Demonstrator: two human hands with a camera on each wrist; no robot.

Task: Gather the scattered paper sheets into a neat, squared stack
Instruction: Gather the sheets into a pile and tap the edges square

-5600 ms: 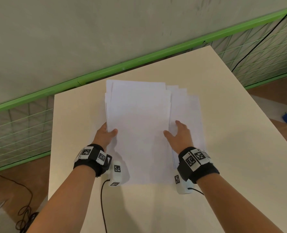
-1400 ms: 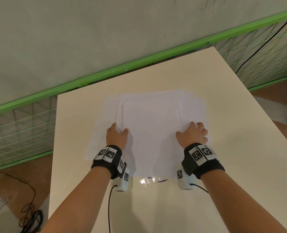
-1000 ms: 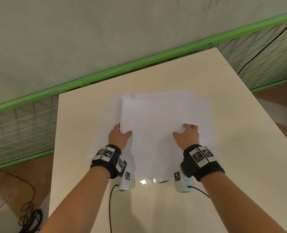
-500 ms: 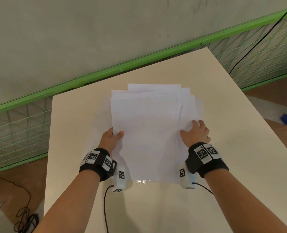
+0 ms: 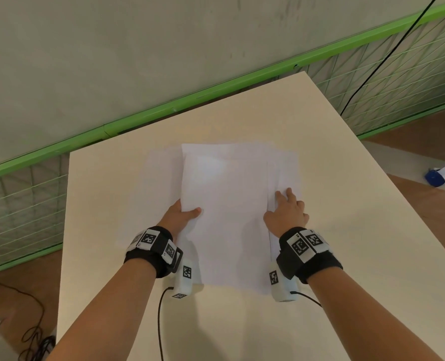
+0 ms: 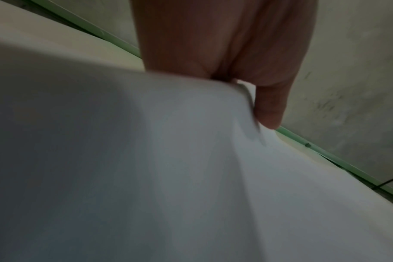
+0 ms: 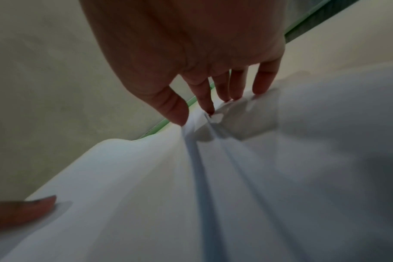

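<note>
White paper sheets (image 5: 226,204) lie in a loose pile near the middle of a pale cream tabletop (image 5: 346,230), seen from above by a head-worn camera. The pile is not squared: the top sheets sit roughly together, while one sheet pokes out to the left and a few stagger out along the right and far edges. The person's left hand (image 5: 179,214) grips the left edge of the upper sheets, thumb on top and fingers tucked out of sight beneath; the left wrist view shows the thumb (image 6: 269,106) curled against the lifted paper edge, which bows upward. The right hand (image 5: 285,212) is at the right edge of the pile. In the right wrist view its thumb (image 7: 173,108) and index finger pinch a raised fold of the sheets' edge, and the other fingers (image 7: 265,79) reach down with their tips touching the paper just beside it. Both wrists wear black bands (image 5: 153,250) carrying square black-and-white markers, with small white camera units (image 5: 183,281) below them and thin black cables trailing toward the near edge. Behind the tabletop runs a green rail (image 5: 216,87) under a grey wall (image 5: 138,48), with wire mesh panels (image 5: 398,79) on either side.
</note>
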